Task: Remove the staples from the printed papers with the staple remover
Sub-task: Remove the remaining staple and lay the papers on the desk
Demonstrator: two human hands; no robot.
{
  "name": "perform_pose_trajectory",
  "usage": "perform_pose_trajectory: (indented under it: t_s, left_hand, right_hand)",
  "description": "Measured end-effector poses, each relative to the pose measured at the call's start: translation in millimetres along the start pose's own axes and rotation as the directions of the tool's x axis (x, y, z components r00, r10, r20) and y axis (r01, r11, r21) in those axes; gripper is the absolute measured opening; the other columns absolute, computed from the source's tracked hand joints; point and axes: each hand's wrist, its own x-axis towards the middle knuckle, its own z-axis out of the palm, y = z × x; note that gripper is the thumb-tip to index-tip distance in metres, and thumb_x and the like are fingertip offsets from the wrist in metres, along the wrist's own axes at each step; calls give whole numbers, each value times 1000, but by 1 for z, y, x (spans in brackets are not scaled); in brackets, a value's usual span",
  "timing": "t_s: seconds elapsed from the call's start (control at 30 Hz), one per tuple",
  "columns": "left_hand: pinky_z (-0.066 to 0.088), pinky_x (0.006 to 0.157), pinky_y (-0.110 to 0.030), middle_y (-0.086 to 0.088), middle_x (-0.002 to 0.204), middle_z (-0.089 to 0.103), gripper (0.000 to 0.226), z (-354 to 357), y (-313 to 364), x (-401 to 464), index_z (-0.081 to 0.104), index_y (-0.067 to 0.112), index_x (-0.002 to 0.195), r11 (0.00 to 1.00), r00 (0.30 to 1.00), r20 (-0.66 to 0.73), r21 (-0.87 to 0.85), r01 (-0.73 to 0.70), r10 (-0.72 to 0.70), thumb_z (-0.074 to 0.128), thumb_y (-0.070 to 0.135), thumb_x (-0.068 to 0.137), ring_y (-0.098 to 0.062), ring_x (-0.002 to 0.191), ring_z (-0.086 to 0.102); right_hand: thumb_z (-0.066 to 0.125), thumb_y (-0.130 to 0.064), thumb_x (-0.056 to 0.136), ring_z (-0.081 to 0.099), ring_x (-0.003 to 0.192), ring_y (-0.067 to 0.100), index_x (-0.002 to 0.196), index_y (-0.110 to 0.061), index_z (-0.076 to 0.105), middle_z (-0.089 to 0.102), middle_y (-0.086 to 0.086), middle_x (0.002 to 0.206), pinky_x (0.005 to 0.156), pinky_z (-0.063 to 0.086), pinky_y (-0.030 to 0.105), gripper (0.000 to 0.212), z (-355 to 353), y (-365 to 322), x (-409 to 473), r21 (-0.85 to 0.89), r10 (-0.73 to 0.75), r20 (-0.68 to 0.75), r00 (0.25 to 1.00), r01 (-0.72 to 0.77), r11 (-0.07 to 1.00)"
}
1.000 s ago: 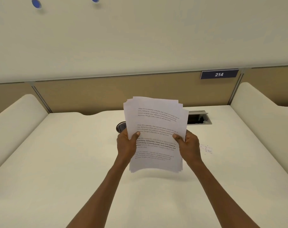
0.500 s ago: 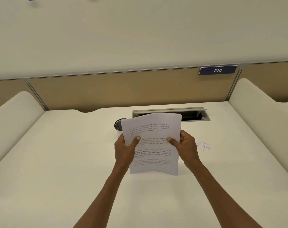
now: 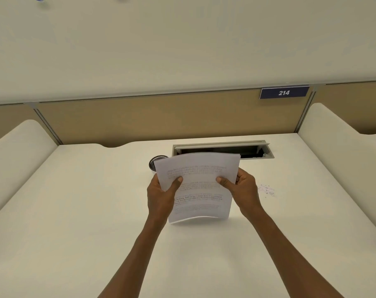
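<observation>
A stack of printed papers (image 3: 199, 188) stands tilted over the middle of the white desk (image 3: 86, 211), its lower edge bowed just above the surface. My left hand (image 3: 161, 196) grips the stack's left edge, thumb on the front page. My right hand (image 3: 241, 190) grips the right edge the same way. A small scatter of pulled staples (image 3: 266, 190) lies on the desk to the right of my right hand. No staple remover shows in the view.
A black mesh cup (image 3: 156, 163) stands behind the papers' left corner. An open cable tray (image 3: 223, 149) is set into the desk's back. Padded dividers (image 3: 17, 151) flank both sides. A blue sign reading 214 (image 3: 284, 92) hangs on the back panel.
The stack has dropped from held high to low near the desk, and its fanned sheets have been squared into one even pile. Both hands have kept their grip.
</observation>
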Motion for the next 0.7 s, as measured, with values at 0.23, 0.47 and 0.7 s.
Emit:
perform_pose_trajectory:
  t_s: [0.23,0.47,0.7]
  left_hand:
    - [60,68,-25,5,104,76,25,-2,-10,-6,68,21,114,999,1000,8,24,28,-28,74,20,90,-16,91,73]
    - [61,84,-44,7,103,78,22,-2,-26,-13,71,21,111,992,993,38,55,110,-112,75,17,90,-16,95,74]
    - [59,81,-36,9,97,78,14,1,-31,-24,72,24,102,987,990,10,78,141,-142,71,14,92,-17,95,73]
  right_hand:
    - [73,-14,84,70,78,10,93,-29,66,72,-12,90,58,54,17,19,5,5,-6,-36,50,18,999,-49,998]
    - [77,-13,80,71,86,20,98,-24,68,74,-5,97,66,57,22,23,5,21,-9,-47,108,31,994,-107,993]
    - [79,-9,78,67,80,11,101,-14,69,72,-4,92,56,49,10,26,4,33,-16,-54,142,10,990,-141,989]
